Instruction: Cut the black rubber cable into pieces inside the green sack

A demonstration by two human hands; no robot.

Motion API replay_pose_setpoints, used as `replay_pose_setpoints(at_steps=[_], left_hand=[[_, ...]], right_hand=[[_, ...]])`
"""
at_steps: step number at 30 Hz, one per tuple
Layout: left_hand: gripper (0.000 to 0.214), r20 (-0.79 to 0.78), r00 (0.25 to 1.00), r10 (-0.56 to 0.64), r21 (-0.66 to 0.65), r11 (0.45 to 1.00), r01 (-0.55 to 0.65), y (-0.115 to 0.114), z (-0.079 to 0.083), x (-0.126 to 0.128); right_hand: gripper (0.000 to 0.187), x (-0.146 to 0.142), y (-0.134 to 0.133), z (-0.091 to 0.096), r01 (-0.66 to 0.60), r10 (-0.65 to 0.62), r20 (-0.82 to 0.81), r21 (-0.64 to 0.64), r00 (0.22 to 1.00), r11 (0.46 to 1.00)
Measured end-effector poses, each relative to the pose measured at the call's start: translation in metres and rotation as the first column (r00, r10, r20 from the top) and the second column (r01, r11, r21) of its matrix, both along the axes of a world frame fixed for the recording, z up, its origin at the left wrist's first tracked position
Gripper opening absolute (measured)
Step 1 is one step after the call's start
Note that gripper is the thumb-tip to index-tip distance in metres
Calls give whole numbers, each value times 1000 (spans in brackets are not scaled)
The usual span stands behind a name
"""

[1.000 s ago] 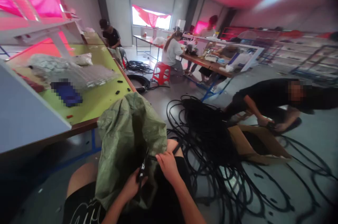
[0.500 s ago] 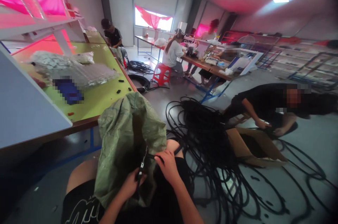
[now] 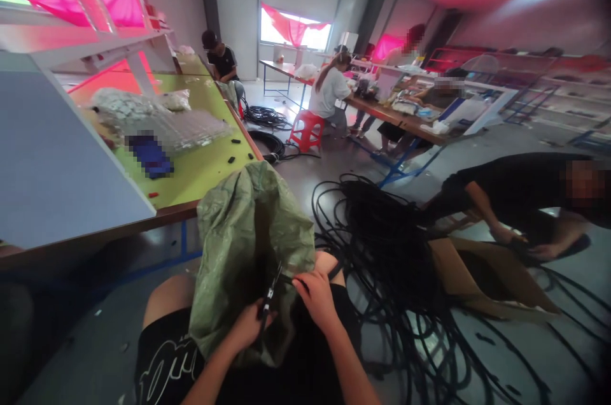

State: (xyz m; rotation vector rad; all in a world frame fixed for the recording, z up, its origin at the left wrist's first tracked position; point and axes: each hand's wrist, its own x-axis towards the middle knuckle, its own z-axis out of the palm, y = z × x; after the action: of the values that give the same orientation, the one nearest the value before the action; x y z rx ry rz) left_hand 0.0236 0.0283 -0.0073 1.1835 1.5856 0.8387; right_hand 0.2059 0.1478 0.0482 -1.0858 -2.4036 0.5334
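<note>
My left hand (image 3: 251,323) is closed around a scissor-like tool (image 3: 270,297) with black handles and narrow metal jaws, which point up and away from me. Just right of the jaws, my right hand (image 3: 316,295) has its fingers closed on the end of a black cable (image 3: 287,279). Whether the jaws touch the cable is too small to tell. A green woven sack (image 3: 224,246) stands between my knees, its mouth facing me, and both hands are over that opening. The inside of the sack is dark.
A large tangle of black cable (image 3: 382,233) covers the floor at right, beside a cardboard box (image 3: 461,271) and a bent-over co-worker (image 3: 515,182). A yellow-green table (image 3: 200,176) at left bears plastic bags (image 3: 157,128) and a blurred blue item (image 3: 151,155).
The whole scene has shifted right in view as my head turned left. The tool's jaws lean slightly more to the right. Both hands keep their hold.
</note>
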Motion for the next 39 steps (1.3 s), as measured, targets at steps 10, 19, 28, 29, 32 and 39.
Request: replay_pose_setpoints(at_steps=[10,19,28,29,32,39], left_hand=[[25,-73,996,46,11,999,-45,1,2,0],[27,-56,996,63,69,996,-59,1,-4,0],[27,-51,985,163,104,982,-157,0,1,3],[25,-46,986,162,105,982,-157,0,1,3],[27,-43,988,151,128,981,-144,-1,1,3],[26,-127,985,114,7,994,-114,-6,1,8]], right_hand=[[21,2,0,-1,-29,29,-24,-18,999,999],[21,4,-2,4,-48,47,-51,-6,998,999],[27,8,1,-15,-9,11,-90,17,996,1000],[26,9,3,-18,0,2,-100,14,995,1000],[24,11,5,-23,-48,48,-98,7,994,999],[27,11,5,-21,-98,99,-52,34,994,995]])
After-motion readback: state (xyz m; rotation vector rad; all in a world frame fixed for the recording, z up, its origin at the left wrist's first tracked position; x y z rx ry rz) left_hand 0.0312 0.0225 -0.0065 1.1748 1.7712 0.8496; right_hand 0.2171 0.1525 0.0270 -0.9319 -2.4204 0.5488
